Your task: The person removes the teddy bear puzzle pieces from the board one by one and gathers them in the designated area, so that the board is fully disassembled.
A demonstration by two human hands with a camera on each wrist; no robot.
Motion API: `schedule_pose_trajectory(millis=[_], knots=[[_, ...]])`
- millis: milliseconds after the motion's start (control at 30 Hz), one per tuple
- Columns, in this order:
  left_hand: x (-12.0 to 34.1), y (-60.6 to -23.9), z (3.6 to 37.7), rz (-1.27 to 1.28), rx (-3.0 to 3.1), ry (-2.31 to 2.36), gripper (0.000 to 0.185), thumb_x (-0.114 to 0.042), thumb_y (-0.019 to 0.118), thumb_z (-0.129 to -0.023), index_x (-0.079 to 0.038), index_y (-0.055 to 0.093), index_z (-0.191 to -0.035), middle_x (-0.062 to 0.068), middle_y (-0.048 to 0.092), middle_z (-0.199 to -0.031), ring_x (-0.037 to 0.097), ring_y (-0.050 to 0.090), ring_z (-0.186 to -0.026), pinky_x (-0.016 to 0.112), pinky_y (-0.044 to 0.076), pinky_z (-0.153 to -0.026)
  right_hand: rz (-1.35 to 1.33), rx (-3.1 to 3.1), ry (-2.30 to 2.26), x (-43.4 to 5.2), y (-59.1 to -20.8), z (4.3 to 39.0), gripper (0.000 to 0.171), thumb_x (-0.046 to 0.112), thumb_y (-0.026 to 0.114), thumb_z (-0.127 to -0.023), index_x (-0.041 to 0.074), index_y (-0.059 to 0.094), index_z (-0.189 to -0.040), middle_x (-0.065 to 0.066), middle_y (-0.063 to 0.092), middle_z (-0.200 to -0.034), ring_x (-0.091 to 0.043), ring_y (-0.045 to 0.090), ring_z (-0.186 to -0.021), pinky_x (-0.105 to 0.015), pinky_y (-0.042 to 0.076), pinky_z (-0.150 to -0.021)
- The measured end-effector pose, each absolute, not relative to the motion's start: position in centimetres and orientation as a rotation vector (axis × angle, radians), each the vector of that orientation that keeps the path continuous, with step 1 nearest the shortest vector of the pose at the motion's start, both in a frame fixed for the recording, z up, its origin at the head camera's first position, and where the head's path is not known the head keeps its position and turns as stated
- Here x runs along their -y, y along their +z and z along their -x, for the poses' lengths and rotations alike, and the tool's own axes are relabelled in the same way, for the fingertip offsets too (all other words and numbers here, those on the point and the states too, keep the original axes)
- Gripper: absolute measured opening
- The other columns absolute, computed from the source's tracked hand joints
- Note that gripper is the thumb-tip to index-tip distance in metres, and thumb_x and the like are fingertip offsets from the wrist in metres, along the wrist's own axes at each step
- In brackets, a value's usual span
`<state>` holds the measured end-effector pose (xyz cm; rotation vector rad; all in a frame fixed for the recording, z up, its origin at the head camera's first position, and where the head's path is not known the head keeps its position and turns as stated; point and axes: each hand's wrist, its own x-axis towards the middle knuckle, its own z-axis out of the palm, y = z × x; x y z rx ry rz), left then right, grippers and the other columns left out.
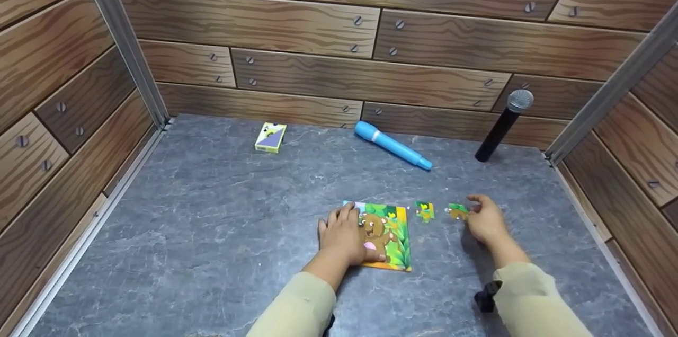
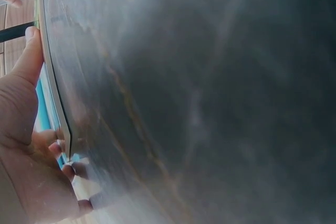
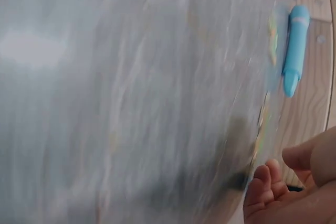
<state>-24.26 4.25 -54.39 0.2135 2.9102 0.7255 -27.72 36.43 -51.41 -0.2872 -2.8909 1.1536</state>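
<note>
On grey slab, near front edge: your left hand lies flat on bear puzzle board, fingers spread and straight, thumb along board's near edge. Left forearm runs up from below, wrist low. Your right hand rests on slab, fingers curled at loose puzzle piece, seemingly pinching it; wrist view too blurred to confirm. Second loose piece lies between board and hand. Board sits square, long axis running away from you.
</note>
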Motion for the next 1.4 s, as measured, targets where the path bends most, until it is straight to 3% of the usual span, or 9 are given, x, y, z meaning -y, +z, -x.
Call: schedule_pose_trajectory(millis=[133,200,367,500,800,1167,1400], knots=[[-4.3,-54.5,24.3,-0.203,-2.896,0.718,0.128,-0.075,0.091,-0.063,-0.014,0.039,-0.163,0.005,0.034,-0.17,0.035,0.029,-0.154,0.066,0.022,-0.122,0.22,2.82,1.201,-34.2,-51.3,27.8,0.045,-0.006,0.051,-0.098,-0.012,0.05,-0.143,-0.036,0.058,-0.123,-0.045,0.062,-0.106,-0.039,0.054,-0.077],[-4.2,-54.3,24.3,-0.204,-2.889,0.725,0.127,-0.075,0.091,-0.064,-0.014,0.039,-0.163,0.006,0.034,-0.17,0.036,0.029,-0.154,0.066,0.022,-0.122,0.193,2.803,1.216,-33.1,-51.2,27.9,0.043,-0.004,0.054,-0.1,-0.011,0.053,-0.142,-0.034,0.059,-0.122,-0.043,0.064,-0.104,-0.036,0.054,-0.075],[-4.2,-54.0,24.1,-0.208,-2.875,0.739,0.125,-0.073,0.09,-0.066,-0.014,0.039,-0.163,0.006,0.032,-0.171,0.036,0.028,-0.155,0.065,0.021,-0.123,0.172,2.778,1.287,-30.8,-50.8,27.9,0.041,-0.001,0.058,-0.103,-0.01,0.054,-0.142,-0.033,0.059,-0.126,-0.045,0.061,-0.115,-0.049,0.053,-0.092],[-4.1,-54.0,24.1,-0.205,-2.879,0.742,0.125,-0.073,0.091,-0.066,-0.013,0.039,-0.163,0.006,0.032,-0.172,0.036,0.028,-0.155,0.065,0.021,-0.123,0.172,2.764,1.314,-29.5,-51.0,27.9,0.039,0.0,0.061,-0.102,-0.01,0.057,-0.139,-0.032,0.061,-0.124,-0.045,0.062,-0.115,-0.054,0.052,-0.097],[-4.1,-54.5,24.5,-0.18,-2.883,0.709,0.136,-0.08,0.088,-0.061,-0.016,0.033,-0.167,0.004,0.029,-0.173,0.033,0.028,-0.156,0.067,0.019,-0.123,0.041,2.751,1.337,-26.5,-51.7,27.9,0.032,-0.001,0.068,-0.098,-0.012,0.067,-0.127,-0.026,0.068,-0.112,-0.038,0.066,-0.106,-0.048,0.056,-0.092],[-3.8,-53.3,23.8,-0.174,-2.875,0.802,0.14,-0.072,0.093,-0.061,-0.012,0.026,-0.168,0.005,0.033,-0.171,0.034,0.029,-0.155,0.065,0.019,-0.124,-0.109,2.792,1.353,-23.3,-52.0,27.6,0.026,0.0,0.074,-0.095,-0.01,0.072,-0.12,-0.016,0.071,-0.102,-0.033,0.068,-0.098,-0.051,0.057,-0.092],[-4.0,-53.8,24.0,-0.17,-2.878,0.787,0.141,-0.073,0.092,-0.062,-0.014,0.022,-0.17,0.005,0.032,-0.172,0.033,0.027,-0.156,0.065,0.017,-0.125,-0.115,2.819,1.418,-21.2,-51.9,27.3,0.03,0.003,0.076,-0.095,-0.005,0.074,-0.124,-0.013,0.072,-0.104,-0.024,0.067,-0.092,-0.04,0.061,-0.074]])
